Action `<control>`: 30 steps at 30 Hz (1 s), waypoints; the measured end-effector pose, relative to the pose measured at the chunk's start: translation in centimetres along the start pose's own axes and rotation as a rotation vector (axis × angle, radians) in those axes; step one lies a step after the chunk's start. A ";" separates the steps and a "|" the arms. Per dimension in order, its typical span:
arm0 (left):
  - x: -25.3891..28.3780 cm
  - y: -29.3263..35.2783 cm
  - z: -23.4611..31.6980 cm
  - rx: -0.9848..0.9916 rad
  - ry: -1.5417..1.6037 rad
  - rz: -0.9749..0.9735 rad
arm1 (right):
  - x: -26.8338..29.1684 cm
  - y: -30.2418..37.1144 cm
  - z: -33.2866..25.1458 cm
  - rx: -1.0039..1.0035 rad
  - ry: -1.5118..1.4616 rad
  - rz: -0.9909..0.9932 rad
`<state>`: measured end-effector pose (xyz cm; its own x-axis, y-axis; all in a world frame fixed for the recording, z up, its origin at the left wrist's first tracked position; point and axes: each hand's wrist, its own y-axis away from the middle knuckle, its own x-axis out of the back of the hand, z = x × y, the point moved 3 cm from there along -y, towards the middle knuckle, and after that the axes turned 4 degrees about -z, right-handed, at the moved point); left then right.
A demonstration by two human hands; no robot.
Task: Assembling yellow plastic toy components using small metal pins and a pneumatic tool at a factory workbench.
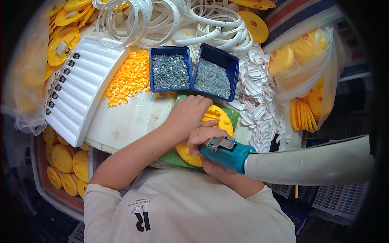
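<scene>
A round yellow plastic part (227,121) lies on a green mat (167,158) in front of me, its slotted inner side facing up. My left hand (187,115) rests over its far left side, fingers closed on the rim and the fingertips partly hidden. My right hand (206,137) is wrapped round a teal electric screwdriver (237,157) with a metal clip, above the right part of the yellow piece. A white sleeve (304,162) runs from the tool's rear end off to the right. The tool's tip is hidden by my hand.
Two blue bins (152,86) of small metal parts stand beyond the mat. Beside them lie small orange pieces (131,75) and white oval pieces (257,103). White rings (170,28) sit at the back, a ridged white foam tray (83,85) left, bagged yellow parts (304,52) right.
</scene>
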<state>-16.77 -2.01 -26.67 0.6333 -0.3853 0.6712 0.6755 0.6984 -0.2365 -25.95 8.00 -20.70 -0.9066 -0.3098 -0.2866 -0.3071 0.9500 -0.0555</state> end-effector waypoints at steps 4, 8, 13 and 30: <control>0.8 0.2 0.0 0.055 0.031 -0.067 | -0.2 -0.9 -2.0 0.006 0.247 0.021; 2.3 3.0 -0.3 0.056 0.068 0.164 | 0.8 -1.3 -4.2 0.258 -0.095 0.047; 2.8 7.0 0.3 0.298 0.221 0.202 | 2.4 -4.5 -3.0 0.448 -0.159 0.125; 1.4 7.7 -0.1 0.232 0.199 0.349 | -0.1 -7.4 1.5 0.262 -0.163 -0.096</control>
<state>-10.66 2.74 -27.56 0.8830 -0.1959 0.4265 0.3215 0.9145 -0.2455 -23.18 1.03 -21.68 -0.8124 -0.4081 -0.4164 -0.2844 0.9008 -0.3281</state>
